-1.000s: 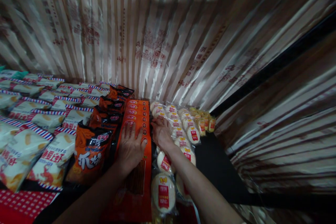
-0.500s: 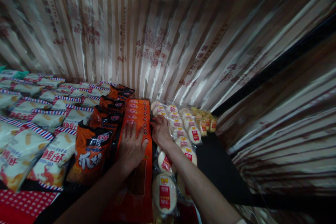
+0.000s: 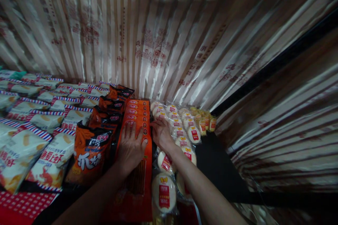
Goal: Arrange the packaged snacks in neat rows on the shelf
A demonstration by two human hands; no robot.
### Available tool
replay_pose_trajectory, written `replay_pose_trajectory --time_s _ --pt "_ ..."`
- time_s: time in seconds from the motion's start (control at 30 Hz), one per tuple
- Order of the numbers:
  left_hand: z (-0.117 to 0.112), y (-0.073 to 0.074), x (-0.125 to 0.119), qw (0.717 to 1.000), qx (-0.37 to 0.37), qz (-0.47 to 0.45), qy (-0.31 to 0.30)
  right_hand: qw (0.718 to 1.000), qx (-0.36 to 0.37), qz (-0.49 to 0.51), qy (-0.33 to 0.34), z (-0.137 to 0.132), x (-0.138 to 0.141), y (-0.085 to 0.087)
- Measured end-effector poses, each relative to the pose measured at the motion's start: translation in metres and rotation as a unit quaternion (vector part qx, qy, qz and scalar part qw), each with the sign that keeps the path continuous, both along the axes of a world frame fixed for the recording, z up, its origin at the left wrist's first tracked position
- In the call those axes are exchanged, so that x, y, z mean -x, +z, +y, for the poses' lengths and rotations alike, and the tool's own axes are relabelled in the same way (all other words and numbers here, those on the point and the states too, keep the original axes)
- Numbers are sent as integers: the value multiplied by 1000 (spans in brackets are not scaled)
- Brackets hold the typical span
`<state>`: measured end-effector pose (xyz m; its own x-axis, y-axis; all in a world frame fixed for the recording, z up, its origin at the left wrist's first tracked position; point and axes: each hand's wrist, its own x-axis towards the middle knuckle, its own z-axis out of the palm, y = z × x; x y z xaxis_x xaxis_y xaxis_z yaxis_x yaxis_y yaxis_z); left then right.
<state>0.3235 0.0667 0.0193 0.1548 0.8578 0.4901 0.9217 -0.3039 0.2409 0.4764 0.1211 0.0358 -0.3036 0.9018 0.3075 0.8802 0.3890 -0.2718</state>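
My left hand [image 3: 132, 145] lies flat with fingers stretched out on a row of overlapping orange snack packets [image 3: 148, 177]. My right hand [image 3: 162, 134] rests along the right edge of those packets, close to the wrapped round white crackers [image 3: 164, 192]. Its fingers are bent toward the left and their tips are partly hidden; no held thing shows in it. Dark sticks show through the window of the nearest orange packet, under my left wrist. Dark orange puffed snack bags [image 3: 91, 156] stand in a row just left of my left hand.
White snack bags with striped edges [image 3: 51, 160] fill the left side. Small yellow packs [image 3: 205, 121] sit at the back right, beside a black tabletop [image 3: 219, 165]. A pleated curtain [image 3: 150, 35] hangs behind, and a black pole [image 3: 264, 72] slants across the right.
The view has shifted very slightly, so everything sits a little further left. Both hands keep nearly the same place on the orange packets.
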Motion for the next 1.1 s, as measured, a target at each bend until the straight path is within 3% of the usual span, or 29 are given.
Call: replay_pose_trajectory --time_s 0.4,0.7,1.1 --pt "1 -4 -1 1000 -9 0 1 998 39 -45 9 1 2 11" --pt "1 -3 -1 1000 -15 -4 -3 999 45 4 2 6 1 5" --pt "1 -3 -1 1000 -6 -7 1 997 65 -21 -33 3 8 10"
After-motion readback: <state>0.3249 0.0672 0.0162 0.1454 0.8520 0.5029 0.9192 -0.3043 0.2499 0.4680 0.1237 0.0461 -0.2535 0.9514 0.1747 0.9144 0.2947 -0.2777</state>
